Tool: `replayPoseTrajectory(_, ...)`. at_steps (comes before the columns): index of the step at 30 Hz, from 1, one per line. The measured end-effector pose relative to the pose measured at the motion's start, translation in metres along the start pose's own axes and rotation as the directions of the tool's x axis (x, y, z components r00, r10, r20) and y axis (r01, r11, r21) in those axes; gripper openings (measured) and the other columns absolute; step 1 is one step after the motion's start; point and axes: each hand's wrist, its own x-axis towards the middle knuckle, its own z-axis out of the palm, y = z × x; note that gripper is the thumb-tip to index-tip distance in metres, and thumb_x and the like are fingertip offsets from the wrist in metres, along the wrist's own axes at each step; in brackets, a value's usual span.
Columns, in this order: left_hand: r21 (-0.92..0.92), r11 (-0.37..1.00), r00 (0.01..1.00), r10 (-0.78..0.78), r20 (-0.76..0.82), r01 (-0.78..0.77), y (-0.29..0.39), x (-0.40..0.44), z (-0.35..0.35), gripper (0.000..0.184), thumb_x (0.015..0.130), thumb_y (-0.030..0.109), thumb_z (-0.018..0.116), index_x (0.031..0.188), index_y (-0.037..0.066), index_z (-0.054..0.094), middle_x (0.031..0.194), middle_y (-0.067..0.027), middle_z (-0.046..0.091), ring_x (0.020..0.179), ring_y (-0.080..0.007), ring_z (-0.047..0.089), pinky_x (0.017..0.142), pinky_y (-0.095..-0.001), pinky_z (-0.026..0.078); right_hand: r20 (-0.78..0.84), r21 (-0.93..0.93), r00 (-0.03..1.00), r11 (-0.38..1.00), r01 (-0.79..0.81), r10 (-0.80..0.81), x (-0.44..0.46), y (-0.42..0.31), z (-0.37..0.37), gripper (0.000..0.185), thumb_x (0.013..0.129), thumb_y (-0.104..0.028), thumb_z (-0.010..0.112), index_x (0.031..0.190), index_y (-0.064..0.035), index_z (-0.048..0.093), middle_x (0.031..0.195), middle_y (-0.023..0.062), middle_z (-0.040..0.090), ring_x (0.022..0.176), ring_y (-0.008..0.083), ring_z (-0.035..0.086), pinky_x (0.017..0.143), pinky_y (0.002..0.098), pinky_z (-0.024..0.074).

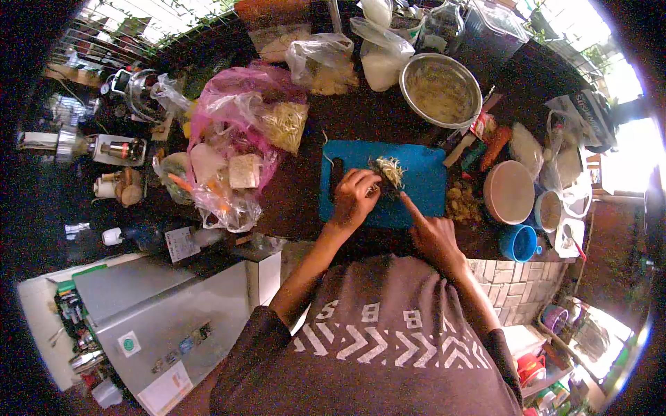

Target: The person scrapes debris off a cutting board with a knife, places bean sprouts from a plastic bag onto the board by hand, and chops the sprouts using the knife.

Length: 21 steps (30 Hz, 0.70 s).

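Note:
A blue cutting board lies in front of me on the dark table. My left hand is closed over its middle, fingertips pinched on a small bunch of pale bean sprouts. My right hand is at the board's near edge, index finger stretched forward along a dark knife blade, other fingers curled. The knife's handle is hidden in that hand. Beyond the blade, a loose heap of thin, pale cut sprouts rests against it. The blade stands close beside my left fingertips.
Left of the board are a pink plastic bag, a bag of sprouts and a pale block. A metal bowl stands behind. To the right are a carrot, a round pinkish lid and a blue cup.

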Motion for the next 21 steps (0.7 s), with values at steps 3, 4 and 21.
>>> replayPoseTrajectory(3, -0.005, 1.0, 1.0, 0.016, 0.0, -0.016, -0.001, 0.003, -0.004, 0.026, 0.075, 0.004, 0.082, 0.1, 0.006, 0.075, 0.107, -0.0103, 0.074, 0.103, -0.0317, 0.07, 0.091, -0.0414, 0.059, 0.045, 0.05, 0.994, 0.994, -0.098, 0.096, 0.008, -0.003, -0.002, 0.083, 0.086, -0.005, 0.065, 0.163, -0.023, 0.041, 0.064, 0.0197, 0.066, 0.054, 0.039, 0.065, 0.056, 0.053, 0.0533)
replayPoseTrajectory(4, -0.012, 0.999, 0.999, 0.034, -0.001, -0.034, -0.001, 0.004, -0.004, 0.026, 0.074, 0.004, 0.082, 0.1, 0.006, 0.075, 0.107, -0.0106, 0.073, 0.103, -0.0321, 0.07, 0.09, -0.0415, 0.059, 0.041, 0.05, 0.995, 0.994, -0.097, 0.095, 0.01, -0.005, -0.012, 0.083, 0.086, -0.005, 0.065, 0.163, -0.023, 0.041, 0.064, 0.0197, 0.066, 0.054, 0.039, 0.065, 0.056, 0.053, 0.0533)
replayPoseTrajectory(21, 0.027, 1.0, 1.0, -0.013, -0.013, 0.013, 0.005, 0.003, -0.007, 0.025, 0.072, 0.004, 0.083, 0.095, 0.006, 0.073, 0.098, -0.0101, 0.069, 0.096, -0.0325, 0.068, 0.082, -0.0423, 0.058, 0.057, 0.114, 0.993, 0.988, -0.106, 0.1, -0.006, -0.008, -0.019, 0.084, 0.088, -0.016, 0.068, 0.165, -0.0268, 0.036, 0.061, 0.015, 0.066, 0.049, 0.034, 0.064, 0.052, 0.0513, 0.0548)
